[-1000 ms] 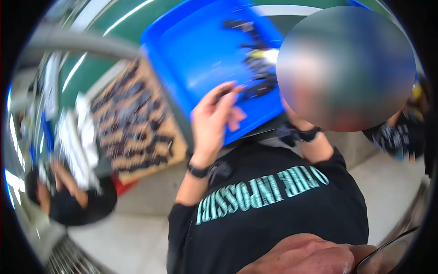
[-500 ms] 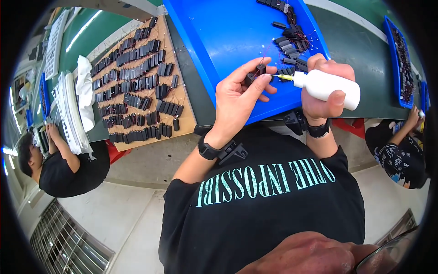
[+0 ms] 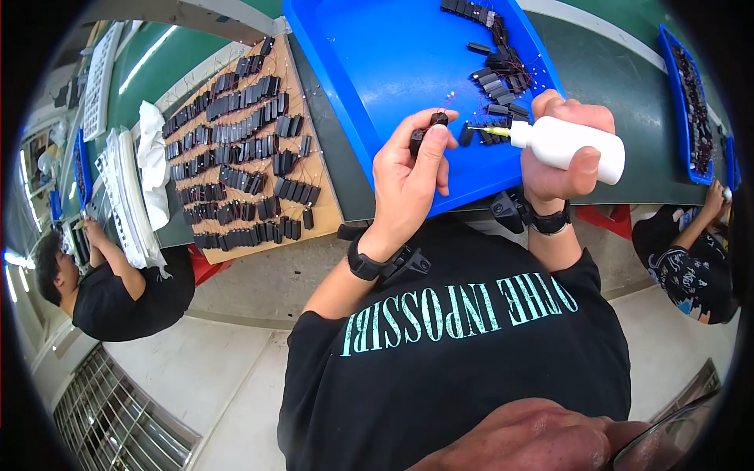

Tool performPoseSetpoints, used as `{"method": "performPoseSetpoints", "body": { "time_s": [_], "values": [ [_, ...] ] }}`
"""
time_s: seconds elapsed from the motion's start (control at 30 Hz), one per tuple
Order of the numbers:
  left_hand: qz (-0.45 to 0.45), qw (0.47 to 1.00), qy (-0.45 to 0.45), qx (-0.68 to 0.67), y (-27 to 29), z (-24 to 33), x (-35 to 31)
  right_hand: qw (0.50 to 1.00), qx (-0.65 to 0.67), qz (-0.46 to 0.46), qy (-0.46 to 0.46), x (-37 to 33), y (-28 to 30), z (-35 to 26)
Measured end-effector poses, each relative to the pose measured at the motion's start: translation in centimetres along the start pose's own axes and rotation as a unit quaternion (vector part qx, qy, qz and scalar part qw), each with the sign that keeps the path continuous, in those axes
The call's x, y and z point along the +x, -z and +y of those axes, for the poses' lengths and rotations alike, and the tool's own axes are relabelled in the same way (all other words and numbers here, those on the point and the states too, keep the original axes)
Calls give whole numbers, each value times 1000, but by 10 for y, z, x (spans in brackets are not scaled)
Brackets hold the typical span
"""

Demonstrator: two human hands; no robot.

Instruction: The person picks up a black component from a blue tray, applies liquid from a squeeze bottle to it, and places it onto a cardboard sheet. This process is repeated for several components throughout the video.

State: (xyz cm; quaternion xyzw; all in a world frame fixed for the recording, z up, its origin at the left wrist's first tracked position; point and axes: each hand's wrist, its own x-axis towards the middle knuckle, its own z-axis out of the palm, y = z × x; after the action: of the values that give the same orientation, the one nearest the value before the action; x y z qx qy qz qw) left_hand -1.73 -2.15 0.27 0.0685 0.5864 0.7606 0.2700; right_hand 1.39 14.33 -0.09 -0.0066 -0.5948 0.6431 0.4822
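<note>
My left hand (image 3: 402, 177) is closed around small black wired blocks (image 3: 418, 141), whose ends stick up between thumb and fingers. Thin red wires run from them. In my right hand (image 3: 546, 177) lies a white squeeze bottle (image 3: 581, 147), tipped sideways with its yellow-based needle tip (image 3: 496, 131) pointing left at the blocks. A gap separates the needle from my left fingers. Both hands are over the near part of a blue tray (image 3: 334, 71), where many similar black blocks (image 3: 503, 67) lie piled along the right side.
Left of the tray, a brown board (image 3: 323, 206) carries rows of black wired blocks. Beyond it are a crumpled white sheet (image 3: 153, 157) and stacked white strips (image 3: 126, 204). Another filled blue tray (image 3: 693, 110) stands far right. One person (image 3: 133, 294) sits left, another (image 3: 683, 267) right.
My left hand has drawn slightly down and left with the blocks, away from the needle tip. The bottle has shifted a little to the right, so the gap is wider.
</note>
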Motion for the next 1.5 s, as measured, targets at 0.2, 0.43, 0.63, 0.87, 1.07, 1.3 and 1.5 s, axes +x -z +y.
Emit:
{"method": "performPoseSetpoints", "body": {
  "time_s": [0.2,0.43,0.63,0.87,1.07,1.3,1.5],
  "values": [
    [-5,1000,-11,14,-1,-1,0,1000,3,-26,7,-5,2,4],
    [5,998,-19,67,-1,-3,1,999,-16,-36,9,-5,2,3],
    [6,1000,-11,22,-2,0,1,1000,3,-27,15,-6,12,6],
    [-2,998,-27,58,-2,-2,1,999,15,-31,24,-5,10,6],
    [10,996,-24,80,-4,0,1,999,16,-32,18,-5,12,7],
    [11,998,-19,59,-2,-1,3,1000,-1,-4,10,-1,9,5],
    [0,1000,-12,23,1,0,3,999,-21,14,29,-1,4,3]
  ]
}}
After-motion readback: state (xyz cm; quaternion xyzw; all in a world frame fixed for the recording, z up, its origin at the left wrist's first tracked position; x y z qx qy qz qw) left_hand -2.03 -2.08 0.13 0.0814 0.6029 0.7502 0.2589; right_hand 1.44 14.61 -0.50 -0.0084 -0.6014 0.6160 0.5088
